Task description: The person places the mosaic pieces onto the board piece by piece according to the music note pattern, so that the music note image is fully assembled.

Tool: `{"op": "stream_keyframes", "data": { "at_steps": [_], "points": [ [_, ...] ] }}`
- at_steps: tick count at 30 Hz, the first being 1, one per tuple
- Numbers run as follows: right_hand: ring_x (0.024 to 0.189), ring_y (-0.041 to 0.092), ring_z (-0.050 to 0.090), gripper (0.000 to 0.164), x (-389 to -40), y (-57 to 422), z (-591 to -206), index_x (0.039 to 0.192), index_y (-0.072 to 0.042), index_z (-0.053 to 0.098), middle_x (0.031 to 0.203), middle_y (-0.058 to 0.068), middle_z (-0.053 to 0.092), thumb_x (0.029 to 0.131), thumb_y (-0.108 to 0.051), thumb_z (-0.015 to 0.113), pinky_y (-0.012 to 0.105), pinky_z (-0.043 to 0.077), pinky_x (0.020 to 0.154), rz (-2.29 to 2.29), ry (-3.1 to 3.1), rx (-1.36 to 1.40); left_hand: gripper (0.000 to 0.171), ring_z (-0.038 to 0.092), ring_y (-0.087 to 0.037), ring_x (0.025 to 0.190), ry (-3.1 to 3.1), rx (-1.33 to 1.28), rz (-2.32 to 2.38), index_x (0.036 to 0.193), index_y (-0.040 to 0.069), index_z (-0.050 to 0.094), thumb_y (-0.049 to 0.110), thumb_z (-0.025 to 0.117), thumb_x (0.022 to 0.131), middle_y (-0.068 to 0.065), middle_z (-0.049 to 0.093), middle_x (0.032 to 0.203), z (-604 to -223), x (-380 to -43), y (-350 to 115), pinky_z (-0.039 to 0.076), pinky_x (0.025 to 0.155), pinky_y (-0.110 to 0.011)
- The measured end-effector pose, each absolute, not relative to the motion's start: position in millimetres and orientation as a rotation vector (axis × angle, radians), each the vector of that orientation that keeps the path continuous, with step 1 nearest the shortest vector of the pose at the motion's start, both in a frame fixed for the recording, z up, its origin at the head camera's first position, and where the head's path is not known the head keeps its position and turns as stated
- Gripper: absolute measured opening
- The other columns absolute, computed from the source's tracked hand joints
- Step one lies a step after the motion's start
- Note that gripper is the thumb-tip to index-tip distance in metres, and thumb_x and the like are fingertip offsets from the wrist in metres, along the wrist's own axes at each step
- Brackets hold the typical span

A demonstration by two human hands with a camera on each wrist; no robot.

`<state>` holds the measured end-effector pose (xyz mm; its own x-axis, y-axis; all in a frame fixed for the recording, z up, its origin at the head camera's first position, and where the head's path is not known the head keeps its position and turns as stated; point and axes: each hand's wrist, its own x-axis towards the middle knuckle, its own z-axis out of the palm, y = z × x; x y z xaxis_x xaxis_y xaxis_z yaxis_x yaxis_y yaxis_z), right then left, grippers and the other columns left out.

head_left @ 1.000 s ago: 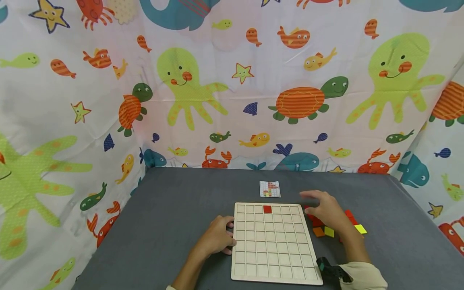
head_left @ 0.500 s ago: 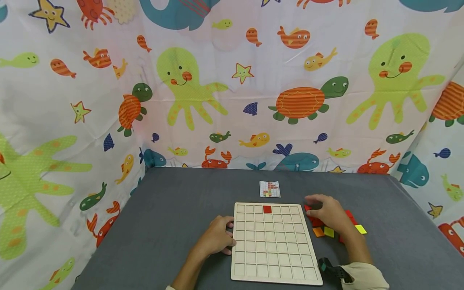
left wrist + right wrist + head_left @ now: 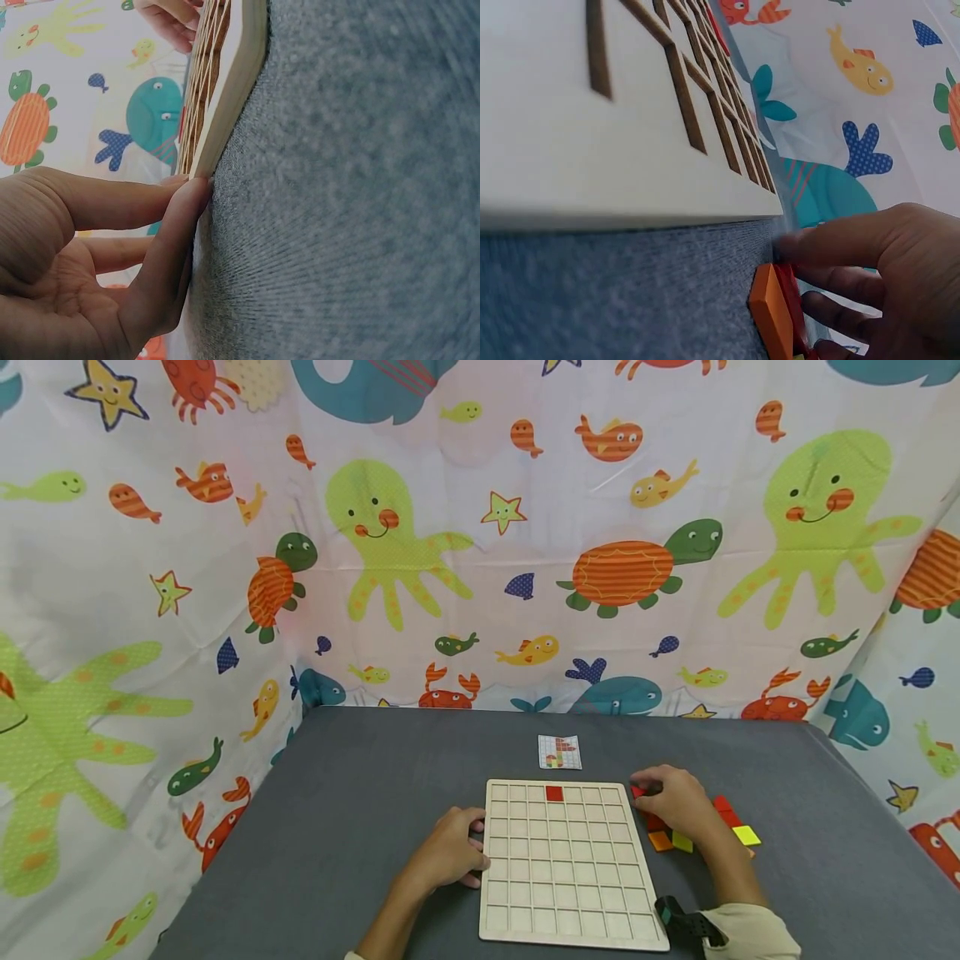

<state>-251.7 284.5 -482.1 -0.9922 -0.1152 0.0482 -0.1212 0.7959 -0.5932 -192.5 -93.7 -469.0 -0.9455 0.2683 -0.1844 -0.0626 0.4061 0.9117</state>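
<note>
We see the left hand (image 3: 447, 849) loosely bent, its thumb and fingertips resting against the left edge of the wooden grid board (image 3: 574, 866), which has one red square tile (image 3: 554, 793) lying in its far row. Just right of the board, the right hand (image 3: 672, 797) reaches with partly bent fingers over red tiles (image 3: 726, 811), an orange tile (image 3: 661, 841) and yellow tiles (image 3: 746, 835); we cannot tell whether it has hold of one. Beyond the board's far edge we see a printed grid card (image 3: 559, 752)

No text, label, brand, number or sign can be read anywhere here.
</note>
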Motion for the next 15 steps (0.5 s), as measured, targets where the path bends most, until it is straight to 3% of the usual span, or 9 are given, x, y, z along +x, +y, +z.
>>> {"op": "stream_keyframes", "data": {
  "at_steps": [4,15],
  "points": [
    [0.101,0.032,0.064,0.03,-250.1,284.6,-481.1,0.119,0.0,0.077,0.113,0.017,0.07,0.09,-0.008,0.076,0.056,0.058,0.09,0.99,-2.961,0.196,0.075,0.062,-0.026,0.095,2.36,0.183,1.555,0.148,-0.01,0.052,-0.019,0.076,0.078,-0.018,0.053,0.122,-468.7,-192.4,-93.7,0.065,0.052,-0.037],
    [0.093,0.027,0.063,0.026,-252.5,284.2,-481.9,0.114,-0.001,0.079,0.103,0.01,0.071,0.092,-0.015,0.081,0.047,0.054,0.081,0.915,-2.986,0.209,0.073,0.062,-0.026,0.096,2.365,0.2,1.542,0.148,-0.01,0.052,-0.018,0.076,0.079,-0.018,0.052,0.122,-470.6,-192.5,-94.9,0.065,0.052,-0.036]
  ]
}}
